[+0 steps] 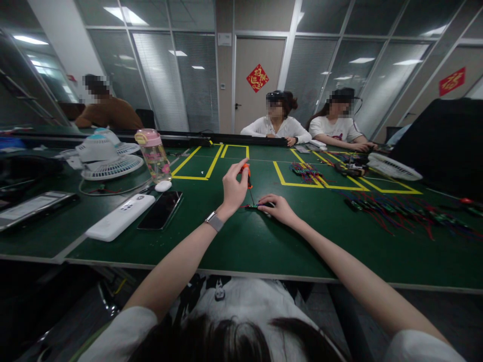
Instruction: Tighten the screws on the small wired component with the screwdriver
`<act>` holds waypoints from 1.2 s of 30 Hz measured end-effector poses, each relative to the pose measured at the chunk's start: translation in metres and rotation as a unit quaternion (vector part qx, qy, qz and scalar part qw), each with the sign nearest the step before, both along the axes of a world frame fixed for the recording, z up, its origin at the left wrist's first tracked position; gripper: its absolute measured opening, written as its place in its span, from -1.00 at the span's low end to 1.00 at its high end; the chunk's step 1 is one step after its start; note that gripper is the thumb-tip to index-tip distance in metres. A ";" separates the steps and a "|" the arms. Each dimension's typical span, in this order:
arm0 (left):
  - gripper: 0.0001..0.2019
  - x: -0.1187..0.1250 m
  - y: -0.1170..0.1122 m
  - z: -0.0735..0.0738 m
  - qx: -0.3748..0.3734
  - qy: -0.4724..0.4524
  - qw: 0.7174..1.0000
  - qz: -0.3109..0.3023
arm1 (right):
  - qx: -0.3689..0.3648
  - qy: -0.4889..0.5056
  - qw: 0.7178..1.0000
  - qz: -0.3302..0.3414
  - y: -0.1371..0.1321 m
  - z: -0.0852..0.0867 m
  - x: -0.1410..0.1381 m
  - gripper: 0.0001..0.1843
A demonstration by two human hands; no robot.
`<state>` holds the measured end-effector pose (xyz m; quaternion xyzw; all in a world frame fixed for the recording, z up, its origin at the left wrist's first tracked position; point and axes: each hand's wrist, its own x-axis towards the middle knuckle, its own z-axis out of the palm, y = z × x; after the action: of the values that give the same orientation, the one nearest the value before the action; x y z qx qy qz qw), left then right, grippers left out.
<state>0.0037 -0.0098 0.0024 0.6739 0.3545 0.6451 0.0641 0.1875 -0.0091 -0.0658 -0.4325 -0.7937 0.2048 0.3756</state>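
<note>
My left hand [234, 188] is closed around an orange-handled screwdriver [247, 173] held upright, its tip pointing down toward a small green circuit board [254, 205] on the green table [241, 241]. My right hand [277, 206] rests on the table with its fingers pressed on the board's right end, holding it flat. A watch sits on my left wrist.
A black phone [161, 209], a white power bank [121, 216], a pink-lidded bottle [154, 153] and white fans [109, 163] lie at left. Piles of wired boards [396, 211] spread at right. Two people sit across the table, another at far left.
</note>
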 end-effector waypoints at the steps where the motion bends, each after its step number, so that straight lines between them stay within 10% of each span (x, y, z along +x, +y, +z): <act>1: -0.75 0.000 -0.001 0.000 0.004 0.000 1.000 0.008 | -0.001 0.001 1.000 0.001 0.000 0.000 0.000 -0.86; 36: -0.70 -0.001 0.000 0.000 0.000 0.005 1.000 -0.006 | 0.003 -0.006 1.000 0.001 0.000 0.000 0.000 -0.85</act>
<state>0.0029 -0.0097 0.0027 0.6792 0.3508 0.6413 0.0667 0.1875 -0.0088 -0.0658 -0.4316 -0.7971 0.1997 0.3720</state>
